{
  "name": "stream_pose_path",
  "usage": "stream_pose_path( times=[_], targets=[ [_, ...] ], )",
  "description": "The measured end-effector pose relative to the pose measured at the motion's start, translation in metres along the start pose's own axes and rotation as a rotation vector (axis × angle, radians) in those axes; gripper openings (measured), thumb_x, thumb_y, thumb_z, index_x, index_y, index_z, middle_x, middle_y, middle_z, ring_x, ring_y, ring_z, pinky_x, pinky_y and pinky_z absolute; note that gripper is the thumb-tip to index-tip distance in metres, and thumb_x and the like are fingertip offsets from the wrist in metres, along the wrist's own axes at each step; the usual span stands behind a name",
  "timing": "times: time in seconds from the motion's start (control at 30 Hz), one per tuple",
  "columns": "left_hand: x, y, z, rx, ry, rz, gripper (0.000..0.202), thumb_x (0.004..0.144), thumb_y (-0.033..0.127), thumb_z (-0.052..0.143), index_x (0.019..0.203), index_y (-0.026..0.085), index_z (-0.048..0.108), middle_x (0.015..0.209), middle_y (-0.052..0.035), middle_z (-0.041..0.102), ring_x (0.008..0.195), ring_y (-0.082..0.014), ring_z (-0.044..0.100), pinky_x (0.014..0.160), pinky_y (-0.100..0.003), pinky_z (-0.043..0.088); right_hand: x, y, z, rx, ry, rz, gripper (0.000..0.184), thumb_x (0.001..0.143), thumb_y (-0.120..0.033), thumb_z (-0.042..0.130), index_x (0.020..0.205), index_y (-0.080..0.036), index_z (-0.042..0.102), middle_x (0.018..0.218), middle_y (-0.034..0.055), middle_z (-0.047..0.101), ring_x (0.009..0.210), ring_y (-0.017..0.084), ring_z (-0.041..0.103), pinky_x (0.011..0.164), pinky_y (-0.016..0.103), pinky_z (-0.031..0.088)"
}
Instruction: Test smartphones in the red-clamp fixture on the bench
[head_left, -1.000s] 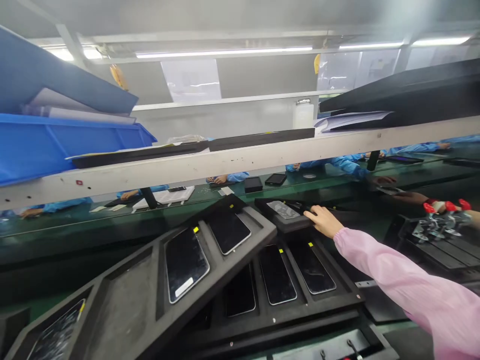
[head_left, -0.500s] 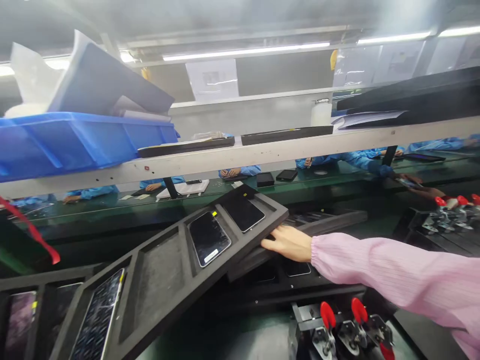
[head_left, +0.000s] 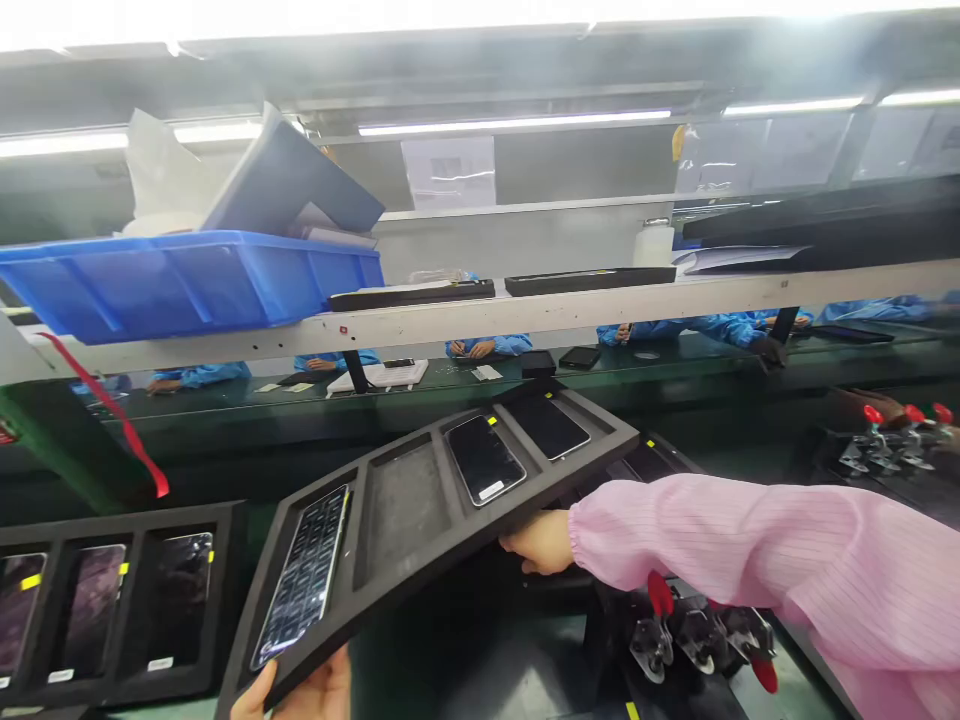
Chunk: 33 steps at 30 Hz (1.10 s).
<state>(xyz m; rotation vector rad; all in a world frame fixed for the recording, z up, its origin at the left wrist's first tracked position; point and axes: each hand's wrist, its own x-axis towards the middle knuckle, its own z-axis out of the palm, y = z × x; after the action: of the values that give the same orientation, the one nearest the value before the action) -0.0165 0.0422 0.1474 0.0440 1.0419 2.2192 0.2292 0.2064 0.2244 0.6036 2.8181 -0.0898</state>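
Observation:
A long black foam tray with several slots is tilted up off the bench; three slots hold phones, one slot is bare. My left hand grips the tray's near lower corner from below. My right hand, in a pink sleeve, reaches under the tray's long right edge; its fingers are hidden beneath the foam. Another black tray lies under and behind the lifted one.
A second tray with phones lies at lower left. Red-handled clamps sit below my right arm, more at right. A blue bin stands on the overhead shelf. People in blue sleeves work across the green conveyor.
The tilted tray has swung right and higher. My right hand slid from the tray's end to beneath its edge. My left hand has come into view at the tray's near corner.

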Motion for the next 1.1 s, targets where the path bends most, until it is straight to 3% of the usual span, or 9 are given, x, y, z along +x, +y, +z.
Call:
stream_pose_path(
  times=[0.13,0.3,0.43,0.53,0.6,0.7,0.87,0.97,1.1],
  targets=[
    [0.006,-0.011,0.028,-0.143,-0.073,-0.142,0.008,0.072,0.022,0.052,0.076,0.022,0.060,0.068,0.0042,0.070,0.068,-0.0126,0.067,0.062,-0.021,0.059,-0.039,0.008,-0.025,0.116,-0.125,-0.049,0.046,0.075,-0.026,0.059,0.119,-0.016,0.055,0.099,0.0067,0.068,0.085,0.017,0.064,0.070,0.024,0.048],
    [0.002,-0.045,0.082,-0.119,-0.272,-0.187,0.008,0.071,0.016,0.052,0.075,0.019,0.058,0.067,0.0031,0.066,0.071,-0.0126,0.064,0.070,-0.027,0.056,-0.101,0.016,-0.062,0.224,-0.112,0.022,0.040,0.076,-0.021,0.056,0.116,-0.023,0.059,0.088,-0.0015,0.071,0.074,0.011,0.065,0.065,0.019,0.047],
    [-0.014,-0.078,0.109,-0.068,-0.383,-0.211,0.006,0.071,0.017,0.053,0.074,0.019,0.057,0.069,0.0031,0.065,0.073,-0.0129,0.063,0.076,-0.031,0.054,-0.144,0.023,-0.101,0.184,0.101,0.221,0.044,0.083,-0.018,0.044,0.127,-0.019,0.049,0.100,0.0037,0.069,0.086,0.016,0.064,0.078,0.028,0.047],
    [-0.026,-0.091,0.116,-0.016,-0.427,-0.215,0.006,0.071,0.018,0.053,0.075,0.019,0.057,0.070,0.0036,0.064,0.074,-0.0126,0.063,0.079,-0.033,0.053,-0.181,0.015,-0.125,0.166,0.418,0.288,0.044,0.085,-0.026,0.044,0.129,-0.023,0.047,0.107,-0.0010,0.066,0.090,0.016,0.064,0.082,0.031,0.049],
    [-0.030,-0.092,0.116,0.034,-0.443,-0.220,0.005,0.073,0.019,0.051,0.075,0.020,0.056,0.069,0.0041,0.064,0.076,-0.0124,0.063,0.082,-0.033,0.052,-0.208,-0.002,-0.128,0.195,0.644,0.289,0.044,0.087,-0.031,0.042,0.130,-0.025,0.044,0.111,-0.0040,0.064,0.094,0.015,0.063,0.083,0.032,0.050],
    [-0.032,-0.087,0.110,0.181,-0.469,-0.265,0.003,0.074,0.021,0.054,0.077,0.020,0.055,0.074,0.0022,0.066,0.081,-0.0144,0.065,0.084,-0.036,0.052,-0.243,-0.039,-0.109,0.224,0.856,0.307,0.044,0.088,-0.035,0.044,0.131,-0.029,0.041,0.118,-0.0061,0.060,0.102,0.017,0.060,0.089,0.036,0.049],
    [-0.027,-0.076,0.084,0.629,-0.526,-0.383,0.037,0.072,0.050,0.061,0.076,0.013,0.063,0.078,-0.0144,0.071,0.074,-0.0249,0.069,0.070,-0.037,0.053,-0.268,-0.083,-0.030,0.335,1.051,0.535,0.045,0.088,-0.037,0.047,0.132,-0.032,0.040,0.125,-0.0020,0.056,0.109,0.022,0.057,0.093,0.043,0.048],
    [-0.022,-0.074,0.066,0.869,-0.545,-0.316,0.054,0.067,0.065,0.057,0.061,0.012,0.065,0.070,-0.0174,0.071,0.065,-0.0259,0.068,0.061,-0.034,0.051,-0.257,-0.077,0.020,0.357,1.141,0.720,0.046,0.086,-0.039,0.048,0.131,-0.030,0.042,0.128,0.0013,0.052,0.113,0.023,0.054,0.095,0.044,0.046],
    [-0.035,-0.079,0.042,1.022,-0.620,-0.058,0.055,0.071,0.065,0.050,0.059,0.014,0.068,0.069,-0.0133,0.071,0.062,-0.0223,0.067,0.062,-0.030,0.049,-0.229,-0.051,0.074,0.361,1.221,0.844,0.045,0.087,-0.040,0.044,0.128,-0.022,0.044,0.128,0.0078,0.051,0.116,0.024,0.050,0.095,0.043,0.044]
  ],
)
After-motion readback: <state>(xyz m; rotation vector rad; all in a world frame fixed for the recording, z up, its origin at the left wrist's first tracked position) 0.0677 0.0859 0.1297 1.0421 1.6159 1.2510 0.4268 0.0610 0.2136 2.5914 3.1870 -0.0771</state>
